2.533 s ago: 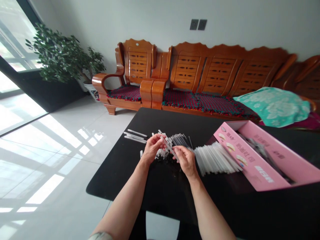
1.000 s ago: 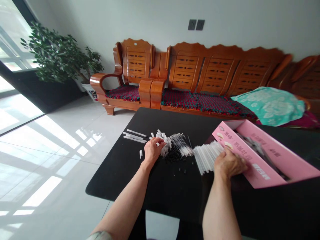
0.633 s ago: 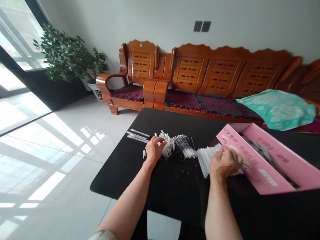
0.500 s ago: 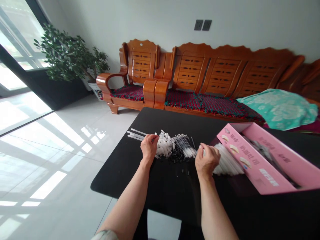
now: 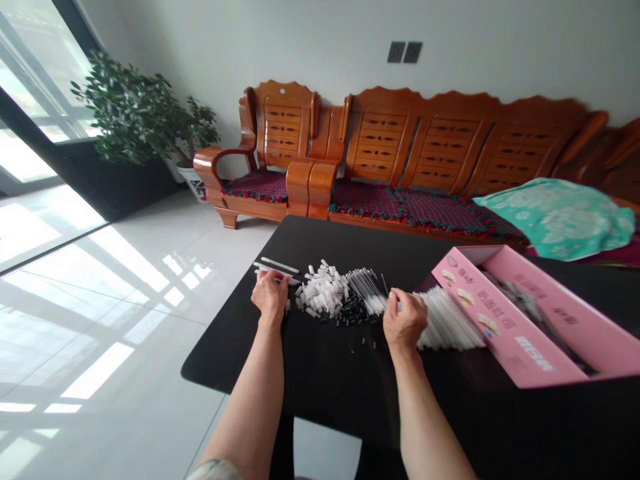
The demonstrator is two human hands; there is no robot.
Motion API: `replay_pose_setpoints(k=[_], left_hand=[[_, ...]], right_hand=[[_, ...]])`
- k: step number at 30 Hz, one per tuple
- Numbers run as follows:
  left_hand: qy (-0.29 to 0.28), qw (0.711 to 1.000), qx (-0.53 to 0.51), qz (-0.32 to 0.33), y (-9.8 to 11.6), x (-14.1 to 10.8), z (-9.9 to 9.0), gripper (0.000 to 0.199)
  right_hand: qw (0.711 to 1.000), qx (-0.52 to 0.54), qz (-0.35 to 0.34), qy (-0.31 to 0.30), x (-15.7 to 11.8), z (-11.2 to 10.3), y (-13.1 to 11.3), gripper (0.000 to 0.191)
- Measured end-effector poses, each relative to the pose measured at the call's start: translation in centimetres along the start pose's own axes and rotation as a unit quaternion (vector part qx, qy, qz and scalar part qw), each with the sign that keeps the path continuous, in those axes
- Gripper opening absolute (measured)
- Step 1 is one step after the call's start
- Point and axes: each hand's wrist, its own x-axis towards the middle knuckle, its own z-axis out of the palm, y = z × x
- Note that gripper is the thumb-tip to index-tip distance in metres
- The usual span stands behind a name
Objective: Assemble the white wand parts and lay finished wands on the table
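While both hands are kept low over a black table [image 5: 320, 380], the left hand [image 5: 270, 297] is positioned on a few long white plastic sticks [image 5: 275, 269], with its fingers curled downward; whether the sticks are gripped cannot be determined. The right hand [image 5: 405, 321] is placed against the near end of a fanned row of clear plastic straws [image 5: 447, 323], with its fingers bent; closure on them cannot be confirmed. Between the hands, a heap of short white plastic pieces [image 5: 323, 291] is laid beside a bundle of thin sticks [image 5: 365, 290], with small black pieces [image 5: 353, 312] scattered below it. A pink cardboard box [image 5: 505, 327] is set open at the table's right end, just beyond the straws. A wooden sofa [image 5: 440, 147] is located behind the table.
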Motion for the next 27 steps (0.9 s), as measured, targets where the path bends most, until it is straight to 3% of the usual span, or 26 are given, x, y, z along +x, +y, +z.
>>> replay_pose_setpoints(k=[11, 15, 21, 27], left_hand=[[-0.008, 0.999, 0.016, -0.027, -0.09, 0.08, -0.64, 0.021], [0.007, 0.999, 0.021, -0.032, -0.38, 0.13, -0.57, 0.013], [0.012, 0.999, 0.02, -0.048, -0.77, 0.41, -0.78, 0.031], [0.011, 0.998, 0.015, -0.055, -1.0, 0.59, -0.98, 0.033]], right_hand=[[1.0, 0.011, 0.008, 0.002, -0.12, 0.15, 0.08, 0.019], [1.0, 0.014, 0.014, 0.0, -0.13, 0.17, 0.04, 0.019], [1.0, 0.006, 0.006, 0.023, 0.01, 0.01, -0.13, 0.019], [1.0, 0.008, 0.015, 0.019, 0.11, -0.16, -0.4, 0.021]])
